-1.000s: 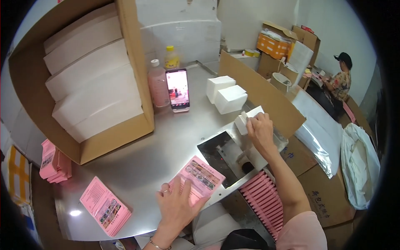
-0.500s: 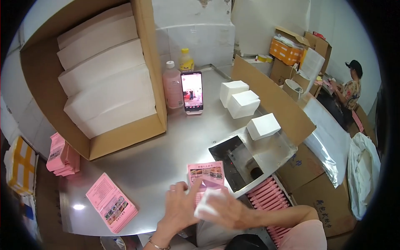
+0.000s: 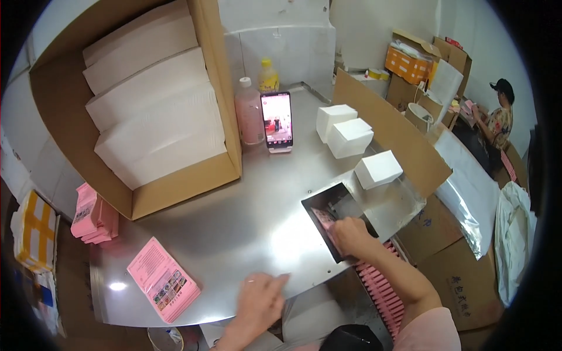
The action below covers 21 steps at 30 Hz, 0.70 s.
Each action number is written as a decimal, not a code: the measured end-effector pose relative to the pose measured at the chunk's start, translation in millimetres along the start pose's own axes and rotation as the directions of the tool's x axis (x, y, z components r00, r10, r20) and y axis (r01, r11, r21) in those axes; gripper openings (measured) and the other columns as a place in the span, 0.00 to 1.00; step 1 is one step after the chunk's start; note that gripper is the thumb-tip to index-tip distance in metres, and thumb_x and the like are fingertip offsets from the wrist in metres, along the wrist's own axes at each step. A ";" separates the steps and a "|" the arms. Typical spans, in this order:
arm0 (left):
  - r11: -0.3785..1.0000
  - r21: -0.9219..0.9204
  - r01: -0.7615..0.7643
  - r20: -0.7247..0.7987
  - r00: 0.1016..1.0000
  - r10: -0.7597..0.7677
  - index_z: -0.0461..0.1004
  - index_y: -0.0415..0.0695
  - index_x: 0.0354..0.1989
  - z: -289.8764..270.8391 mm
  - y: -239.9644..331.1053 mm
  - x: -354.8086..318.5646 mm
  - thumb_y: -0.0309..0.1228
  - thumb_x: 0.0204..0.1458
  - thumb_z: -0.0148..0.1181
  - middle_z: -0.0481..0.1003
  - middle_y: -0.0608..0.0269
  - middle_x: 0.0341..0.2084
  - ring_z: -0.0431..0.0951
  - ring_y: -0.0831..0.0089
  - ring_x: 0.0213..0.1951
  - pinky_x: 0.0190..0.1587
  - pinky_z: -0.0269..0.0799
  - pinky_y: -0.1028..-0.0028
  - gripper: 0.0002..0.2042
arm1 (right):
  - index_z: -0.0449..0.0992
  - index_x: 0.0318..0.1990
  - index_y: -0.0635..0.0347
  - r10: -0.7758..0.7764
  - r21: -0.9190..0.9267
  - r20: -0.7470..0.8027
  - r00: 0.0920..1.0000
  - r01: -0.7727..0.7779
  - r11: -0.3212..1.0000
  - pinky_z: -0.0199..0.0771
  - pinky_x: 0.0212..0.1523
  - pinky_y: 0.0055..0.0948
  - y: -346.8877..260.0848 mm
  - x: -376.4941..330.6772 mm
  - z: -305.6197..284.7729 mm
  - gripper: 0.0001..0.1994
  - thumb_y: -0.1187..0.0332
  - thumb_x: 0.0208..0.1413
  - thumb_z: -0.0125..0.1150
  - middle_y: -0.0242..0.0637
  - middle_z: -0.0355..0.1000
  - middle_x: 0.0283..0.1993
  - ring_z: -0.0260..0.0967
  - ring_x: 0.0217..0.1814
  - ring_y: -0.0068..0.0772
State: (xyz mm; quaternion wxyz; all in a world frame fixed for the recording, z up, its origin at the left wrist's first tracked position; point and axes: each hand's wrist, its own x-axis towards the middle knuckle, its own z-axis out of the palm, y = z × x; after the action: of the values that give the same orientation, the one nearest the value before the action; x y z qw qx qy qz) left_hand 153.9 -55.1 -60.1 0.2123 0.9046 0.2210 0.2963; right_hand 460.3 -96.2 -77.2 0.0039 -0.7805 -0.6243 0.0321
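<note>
My right hand [image 3: 349,237] reaches into the dark rectangular opening [image 3: 338,199] in the metal table, its fingers closed on a pink printed packet [image 3: 322,219]. Part of the packet is hidden by the hand and the opening's edge. My left hand [image 3: 261,301] hovers by the table's front edge, slightly blurred, fingers stretched out and holding nothing. To its left lies a stack of pink printed sleeves [image 3: 164,281]. Below the right forearm, many pink packets [image 3: 383,286] stand packed in a row.
A large cardboard box [image 3: 187,196] holds white paper stacks [image 3: 158,123]. Beside it are a phone [image 3: 277,121], a pink bottle [image 3: 250,114] and a yellow bottle [image 3: 268,76]. White paper blocks [image 3: 378,169] stand before a cardboard panel [image 3: 392,128]. Another person [image 3: 499,120] sits far right.
My right hand has moved right into the opening with a pink packet; the white paper it held is no longer visible. The pink sleeve has left the table front. My left hand has drawn nearer.
</note>
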 end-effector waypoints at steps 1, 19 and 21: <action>0.992 -0.076 0.101 -0.057 0.993 -0.105 0.76 0.44 0.39 -4.1 -9.0 -7.9 0.22 0.43 0.60 0.70 0.58 0.30 0.72 0.57 0.34 0.37 0.65 0.58 0.12 | 0.78 0.36 0.58 -0.045 0.034 -0.092 0.995 0.048 0.998 0.75 0.31 0.42 -4.2 -6.9 -6.0 0.06 0.68 0.54 0.58 0.45 0.75 0.26 0.76 0.30 0.48; 0.866 0.289 0.408 -0.345 0.888 -0.303 0.70 0.41 0.38 -107.0 -40.6 -12.8 0.20 0.53 0.55 0.69 0.54 0.32 0.69 0.55 0.40 0.51 0.58 0.56 0.06 | 0.79 0.30 0.64 0.158 0.023 -0.745 0.648 -0.212 0.977 0.65 0.39 0.45 82.6 13.9 -52.0 0.09 0.69 0.57 0.58 0.43 0.67 0.32 0.66 0.39 0.45; 0.944 0.236 0.231 -0.156 0.968 -0.198 0.72 0.42 0.38 -61.3 -19.8 12.5 0.20 0.51 0.57 0.69 0.53 0.32 0.69 0.55 0.39 0.48 0.60 0.59 0.07 | 0.79 0.30 0.65 0.165 0.038 -0.740 0.652 -0.204 0.978 0.65 0.39 0.45 90.7 7.8 -53.2 0.09 0.68 0.57 0.58 0.44 0.68 0.32 0.66 0.40 0.46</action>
State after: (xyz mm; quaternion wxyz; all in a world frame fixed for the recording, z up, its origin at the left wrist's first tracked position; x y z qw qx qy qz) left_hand 119.0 -16.9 -19.7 0.1118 0.8735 0.3674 0.2993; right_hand 553.3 -106.7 -28.7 0.2341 -0.7856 -0.4870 -0.3014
